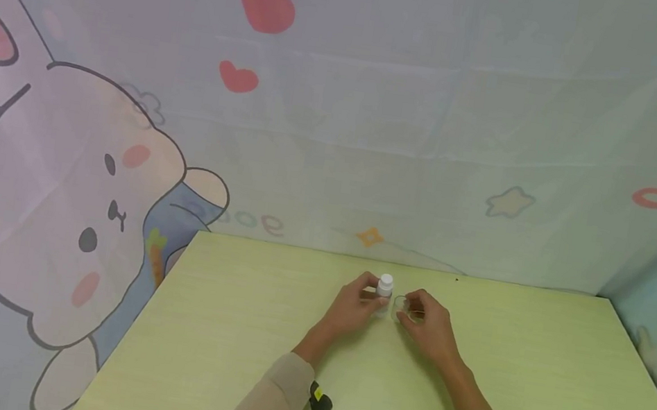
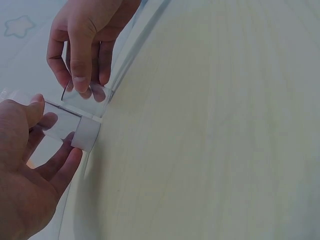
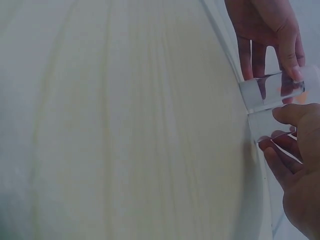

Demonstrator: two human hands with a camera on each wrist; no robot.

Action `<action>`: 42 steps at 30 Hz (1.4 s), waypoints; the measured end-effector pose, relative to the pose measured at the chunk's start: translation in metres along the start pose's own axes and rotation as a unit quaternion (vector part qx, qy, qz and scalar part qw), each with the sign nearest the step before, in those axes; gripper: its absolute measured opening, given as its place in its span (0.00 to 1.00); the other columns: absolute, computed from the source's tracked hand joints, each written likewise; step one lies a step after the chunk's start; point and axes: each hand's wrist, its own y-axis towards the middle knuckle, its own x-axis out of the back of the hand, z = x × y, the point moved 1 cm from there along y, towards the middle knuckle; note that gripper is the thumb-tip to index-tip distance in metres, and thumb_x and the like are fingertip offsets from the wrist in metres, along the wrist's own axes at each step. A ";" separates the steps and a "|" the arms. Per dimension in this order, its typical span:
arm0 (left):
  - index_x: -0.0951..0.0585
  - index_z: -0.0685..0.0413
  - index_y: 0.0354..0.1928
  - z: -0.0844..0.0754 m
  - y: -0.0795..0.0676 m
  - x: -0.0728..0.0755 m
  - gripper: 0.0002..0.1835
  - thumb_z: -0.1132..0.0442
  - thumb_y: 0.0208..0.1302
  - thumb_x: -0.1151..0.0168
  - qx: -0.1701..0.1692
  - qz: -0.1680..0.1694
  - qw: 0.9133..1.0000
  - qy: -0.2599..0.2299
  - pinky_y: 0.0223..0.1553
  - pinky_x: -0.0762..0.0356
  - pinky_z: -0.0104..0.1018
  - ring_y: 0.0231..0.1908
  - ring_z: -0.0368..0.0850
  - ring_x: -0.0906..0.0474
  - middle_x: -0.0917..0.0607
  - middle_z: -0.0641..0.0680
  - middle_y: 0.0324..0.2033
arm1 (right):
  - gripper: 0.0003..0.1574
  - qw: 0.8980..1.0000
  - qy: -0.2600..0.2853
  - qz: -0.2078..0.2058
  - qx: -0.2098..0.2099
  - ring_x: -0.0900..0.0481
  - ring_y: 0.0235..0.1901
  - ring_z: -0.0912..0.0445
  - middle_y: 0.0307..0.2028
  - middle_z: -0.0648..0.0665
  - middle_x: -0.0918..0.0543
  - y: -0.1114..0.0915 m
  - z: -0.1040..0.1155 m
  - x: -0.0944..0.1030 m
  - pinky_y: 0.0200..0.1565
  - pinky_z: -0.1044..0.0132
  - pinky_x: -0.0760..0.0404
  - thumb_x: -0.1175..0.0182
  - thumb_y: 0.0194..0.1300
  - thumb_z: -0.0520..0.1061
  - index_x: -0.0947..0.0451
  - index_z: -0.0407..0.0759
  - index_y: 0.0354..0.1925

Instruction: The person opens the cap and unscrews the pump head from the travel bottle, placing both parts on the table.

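Note:
My left hand [image 1: 352, 304] grips a small bottle [image 1: 385, 283] with a white cap, fingers and thumb around its sides. In the left wrist view the bottle [image 2: 62, 120] shows a shiny, see-through middle and a white band at its table end [image 2: 86, 134]. My right hand [image 1: 433, 325] holds a small clear cup [image 1: 399, 308], thumb and fingertips on its wall. Bottle and cup stand upright side by side on the table, a narrow gap between them in the head view. From the right wrist, the clear cup [image 3: 267, 124] appears just below the bottle [image 3: 272, 90].
A pale yellow-green table [image 1: 249, 320] lies under both hands. Close behind it hangs a cloth backdrop [image 1: 356, 97] printed with hearts and a large rabbit [image 1: 50, 208]. Black wrist cameras [image 1: 321, 403] sit at the sleeve cuffs.

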 end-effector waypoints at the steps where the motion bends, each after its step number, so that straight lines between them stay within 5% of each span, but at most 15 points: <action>1: 0.22 0.45 0.56 0.000 0.000 0.000 0.12 0.55 0.76 0.33 -0.002 0.000 1.000 -0.002 0.57 0.15 0.44 0.58 0.52 0.14 0.16 0.51 0.60 | 0.20 1.000 -0.002 0.000 0.000 0.14 0.49 0.42 0.46 0.37 0.13 0.000 0.000 0.000 0.54 0.46 0.13 0.26 0.67 0.36 0.21 0.32 0.53; 42: 0.22 0.49 0.57 0.001 0.002 0.000 0.13 0.57 0.77 0.34 -0.019 -0.001 1.000 0.003 0.57 0.15 0.43 0.56 0.54 0.13 0.15 0.55 0.59 | 0.26 1.000 0.013 -0.004 0.001 0.15 0.53 0.39 0.51 0.32 0.15 -0.001 0.004 -0.001 0.55 0.46 0.14 0.28 0.67 0.34 0.25 0.28 0.60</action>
